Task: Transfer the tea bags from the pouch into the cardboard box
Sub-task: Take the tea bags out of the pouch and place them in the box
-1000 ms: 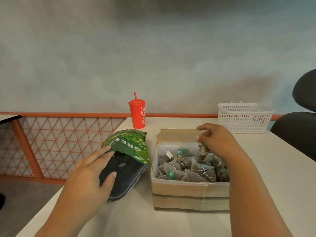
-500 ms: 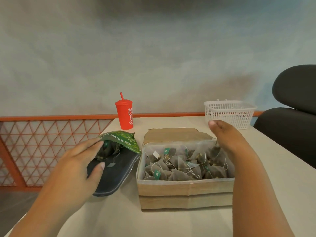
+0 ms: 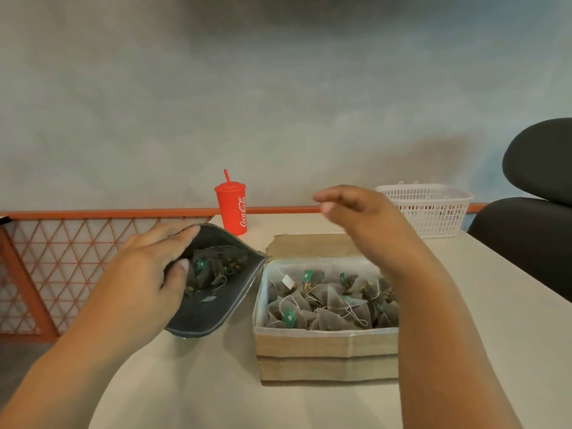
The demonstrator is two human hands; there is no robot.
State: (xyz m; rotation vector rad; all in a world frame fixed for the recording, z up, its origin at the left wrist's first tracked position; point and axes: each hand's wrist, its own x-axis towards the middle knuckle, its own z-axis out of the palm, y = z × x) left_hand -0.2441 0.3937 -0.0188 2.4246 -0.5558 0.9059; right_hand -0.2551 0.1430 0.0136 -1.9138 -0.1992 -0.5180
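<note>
Dark pouch [image 3: 210, 314] lies on surface [image 3: 216, 382], touching cardboard box [image 3: 325, 357] on its left, mouth gaping. Person's left hand [image 3: 145, 274] grips pouch rim, fingers over top lip, thumb inside. Small clump of tea bags [image 3: 213, 267] sits in pouch; far more heaped in box. Person's right hand [image 3: 365, 218] hovers above box, fingers loose, apparently empty, slightly blurred. Bags look light, soft, crushable, strings likely tangled: pinch gently at body or tag.

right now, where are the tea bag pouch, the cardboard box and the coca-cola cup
tea bag pouch [image 3: 204, 315]: head view, bare dark inner wall below the bags
cardboard box [image 3: 325, 351]: head view, front outer wall
Coca-Cola cup [image 3: 230, 209]: head view, red body below the lid
</note>
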